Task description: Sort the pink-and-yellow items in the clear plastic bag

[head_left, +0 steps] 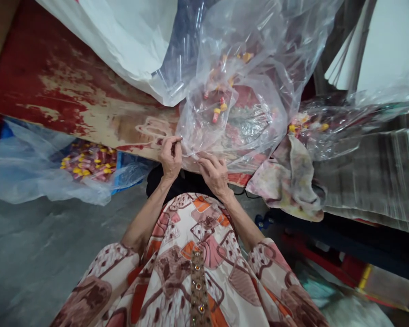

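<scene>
A large clear plastic bag (259,150) is spread over the worn red tabletop, its near edge close to me. My left hand (171,158) is closed in a pinch at the bag's near left edge. My right hand (214,175) has its fingers bent together on the near edge, a short way to the right; its thumb is mostly hidden. Inside or under the clear film lie several small pink-red pieces with yellow caps (217,113), blurred by the plastic.
At the left, below table level, a blue crate (122,170) lined with plastic holds many yellow-capped pieces (88,161). A white sheet (132,41) lies at the back. On the right are a stained cloth (289,181), another clear bag (337,131) and stacked grey sheets (371,177).
</scene>
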Tool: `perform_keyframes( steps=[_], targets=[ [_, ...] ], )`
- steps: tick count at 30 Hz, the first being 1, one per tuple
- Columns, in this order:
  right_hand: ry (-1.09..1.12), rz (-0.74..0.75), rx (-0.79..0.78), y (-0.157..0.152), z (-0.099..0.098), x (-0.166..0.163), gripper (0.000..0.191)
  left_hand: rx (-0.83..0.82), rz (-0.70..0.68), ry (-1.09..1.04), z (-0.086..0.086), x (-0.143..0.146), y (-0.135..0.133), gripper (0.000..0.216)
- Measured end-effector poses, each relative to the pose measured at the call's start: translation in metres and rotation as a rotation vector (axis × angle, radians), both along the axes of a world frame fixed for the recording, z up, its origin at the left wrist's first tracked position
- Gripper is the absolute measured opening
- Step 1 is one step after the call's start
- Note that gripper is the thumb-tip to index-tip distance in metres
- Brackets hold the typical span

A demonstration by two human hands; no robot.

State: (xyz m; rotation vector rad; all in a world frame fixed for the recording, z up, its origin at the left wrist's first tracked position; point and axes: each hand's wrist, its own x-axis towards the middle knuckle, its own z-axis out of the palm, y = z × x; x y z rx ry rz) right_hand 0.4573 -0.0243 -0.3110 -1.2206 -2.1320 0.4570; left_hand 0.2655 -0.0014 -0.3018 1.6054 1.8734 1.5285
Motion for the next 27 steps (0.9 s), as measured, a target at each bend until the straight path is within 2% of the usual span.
perform_keyframes(
  steps=[5,11,15,18,20,23,27],
  targets=[
    [-0.096,0.06,-0.074,0.006,0.001,-0.008,0.028,0.004,0.007,-0.035,0.0,0.001,-0.001,0.026],
    [-0.104,0.114,-0.029,0.013,-0.003,-0.004,0.03,0.031,0.194,-0.251,-0.013,-0.003,0.0,0.031],
    [-0.024,0.078,-0.075,0.011,-0.005,-0.006,0.024,0.022,0.213,-0.321,-0.017,-0.009,0.004,0.031],
    [0.083,-0.062,-0.054,0.007,0.004,0.002,0.021,0.021,0.176,-0.308,-0.013,-0.008,0.004,0.024],
    [0.143,-0.2,0.01,0.008,0.017,0.019,0.025,0.019,0.155,-0.279,-0.008,-0.006,0.002,0.02],
    [0.192,-0.5,0.133,0.018,0.045,0.062,0.032,0.015,0.118,-0.181,-0.006,-0.005,0.002,0.019],
    [0.208,-0.901,0.377,0.044,0.076,0.135,0.038,0.046,0.103,-0.168,-0.01,-0.008,0.008,0.022]
  ],
)
